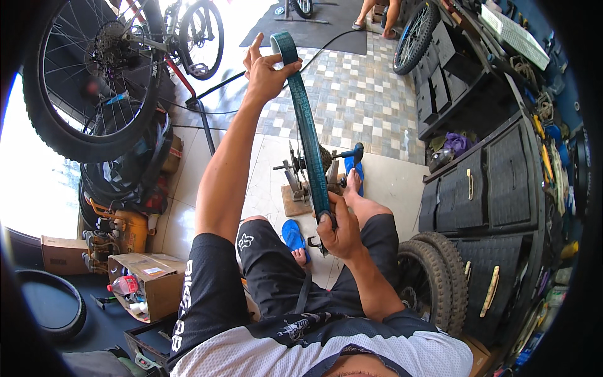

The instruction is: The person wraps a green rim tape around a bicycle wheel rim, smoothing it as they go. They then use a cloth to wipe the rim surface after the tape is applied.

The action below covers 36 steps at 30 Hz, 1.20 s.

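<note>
Band: teal, patterned, running from 12 o'clock down toward 5 o'clock of the view; its pale inner side shows where the top end loops over [304, 125].
Left hand: between 11 and 12 o'clock, at the loop; thumb and a finger appear to nip the band, the other fingers spread [267, 74].
Right hand: between 4 and 5 o'clock, closed on the band's lower end, thumb toward the viewer [340, 231].
Weight and stiffness: probably light, and bendy along its length, judging by the loop; the long run looks straight between the hands.
Surface: seems smooth, so likely a little slippery; hardly fragile, though a sharp fold could crease it.
Best hold: flat between thumb and finger, near each end, keeping it from twisting.
Sprockets: at 1 o'clock, behind the band; whether band and wheel touch, I cannot tell [327, 158].
Block: wooden, just below centre, under metal uprights [293, 201].
Drawers: dark, at 3 o'clock [512, 179].
Tyres: knobbly, at 4 o'clock [453, 283].
</note>
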Each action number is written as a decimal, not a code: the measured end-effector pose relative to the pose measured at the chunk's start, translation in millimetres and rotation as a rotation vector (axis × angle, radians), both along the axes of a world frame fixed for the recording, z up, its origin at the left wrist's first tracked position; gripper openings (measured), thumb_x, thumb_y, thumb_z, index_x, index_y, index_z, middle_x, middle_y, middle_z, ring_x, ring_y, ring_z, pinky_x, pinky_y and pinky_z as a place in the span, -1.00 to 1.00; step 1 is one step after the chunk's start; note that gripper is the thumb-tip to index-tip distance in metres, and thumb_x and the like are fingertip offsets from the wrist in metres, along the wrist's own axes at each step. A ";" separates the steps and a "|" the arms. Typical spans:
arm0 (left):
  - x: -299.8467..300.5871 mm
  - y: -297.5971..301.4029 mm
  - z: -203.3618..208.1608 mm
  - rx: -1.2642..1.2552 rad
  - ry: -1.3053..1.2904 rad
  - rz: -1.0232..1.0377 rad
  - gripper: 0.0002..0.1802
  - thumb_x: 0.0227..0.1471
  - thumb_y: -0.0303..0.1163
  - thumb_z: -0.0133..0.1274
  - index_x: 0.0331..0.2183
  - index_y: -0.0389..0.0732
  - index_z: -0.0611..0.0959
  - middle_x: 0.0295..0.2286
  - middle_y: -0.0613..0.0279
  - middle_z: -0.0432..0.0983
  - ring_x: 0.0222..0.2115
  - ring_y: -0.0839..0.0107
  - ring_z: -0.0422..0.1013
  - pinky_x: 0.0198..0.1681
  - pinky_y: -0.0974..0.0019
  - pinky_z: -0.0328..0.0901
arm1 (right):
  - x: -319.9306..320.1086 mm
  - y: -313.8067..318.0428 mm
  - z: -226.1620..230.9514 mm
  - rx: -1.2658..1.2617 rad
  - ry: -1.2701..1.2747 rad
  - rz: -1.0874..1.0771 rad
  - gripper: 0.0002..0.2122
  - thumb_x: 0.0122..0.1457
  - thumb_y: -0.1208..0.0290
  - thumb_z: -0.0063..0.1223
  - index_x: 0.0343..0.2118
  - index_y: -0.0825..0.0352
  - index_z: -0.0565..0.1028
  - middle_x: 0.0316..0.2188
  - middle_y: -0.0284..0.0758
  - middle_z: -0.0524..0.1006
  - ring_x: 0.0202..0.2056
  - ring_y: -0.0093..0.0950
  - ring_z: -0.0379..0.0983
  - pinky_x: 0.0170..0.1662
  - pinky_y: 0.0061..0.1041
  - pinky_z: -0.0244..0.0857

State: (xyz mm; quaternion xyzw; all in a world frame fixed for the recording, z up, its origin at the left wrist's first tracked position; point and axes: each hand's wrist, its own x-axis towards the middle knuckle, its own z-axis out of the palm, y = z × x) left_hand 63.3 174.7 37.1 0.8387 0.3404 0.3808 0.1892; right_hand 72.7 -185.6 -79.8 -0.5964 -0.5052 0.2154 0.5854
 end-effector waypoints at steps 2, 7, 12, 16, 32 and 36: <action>1.9 -0.6 -2.3 0.023 0.039 0.032 -0.65 -0.04 0.07 0.48 -0.16 0.30 0.89 0.48 0.02 -0.10 0.43 -0.20 -0.22 0.42 -0.33 -0.01 | 0.5 0.5 -0.5 0.012 -0.001 -0.004 -0.54 0.40 0.26 -0.02 0.18 0.54 0.34 -0.34 -0.23 0.65 -0.39 -0.47 0.58 -0.28 -0.46 0.47; 0.2 3.2 -7.1 -0.007 0.038 0.020 -0.63 -0.03 0.09 0.47 -0.15 0.29 0.89 0.48 -0.02 -0.13 0.43 -0.21 -0.21 0.42 -0.33 -0.04 | 0.1 1.5 6.4 0.020 0.009 0.003 -0.54 0.42 0.22 -0.02 0.18 0.53 0.35 -0.38 -0.27 0.62 -0.44 -0.52 0.52 -0.32 -0.49 0.43; 1.7 2.2 -6.1 -0.042 0.045 0.021 -0.62 -0.04 0.10 0.48 -0.15 0.28 0.89 0.48 -0.03 -0.13 0.43 -0.22 -0.21 0.43 -0.33 -0.06 | 0.3 1.8 5.6 0.008 -0.001 -0.003 -0.55 0.41 0.24 -0.03 0.18 0.53 0.35 -0.38 -0.27 0.62 -0.45 -0.52 0.53 -0.32 -0.49 0.44; 3.8 1.9 -8.6 -0.077 0.009 0.014 -0.60 -0.05 0.13 0.48 -0.17 0.23 0.90 0.48 -0.01 -0.10 0.44 -0.20 -0.23 0.42 -0.35 -0.06 | -0.4 3.4 6.0 0.056 -0.047 -0.022 -0.56 0.41 0.27 -0.05 0.18 0.52 0.35 -0.37 -0.26 0.62 -0.44 -0.50 0.54 -0.31 -0.48 0.45; 3.7 2.7 -12.3 -0.154 -0.006 0.028 -0.51 -0.09 0.17 0.49 -0.17 0.13 0.90 0.47 0.02 -0.05 0.46 -0.17 -0.23 0.37 -0.45 -0.06 | 1.1 0.6 4.6 -0.018 0.021 0.021 -0.52 0.39 0.23 -0.01 0.22 0.51 0.35 -0.26 -0.13 0.67 -0.31 -0.31 0.64 -0.20 -0.39 0.51; 7.1 -1.9 -11.9 -0.193 0.001 0.050 -0.48 -0.11 0.16 0.51 -0.13 0.13 0.89 0.46 -0.01 0.00 0.45 -0.19 -0.19 0.36 -0.47 -0.06 | 0.4 1.3 -2.5 0.010 0.043 0.015 -0.54 0.43 0.20 -0.01 0.19 0.52 0.35 -0.30 -0.32 0.63 -0.32 -0.59 0.52 -0.20 -0.55 0.44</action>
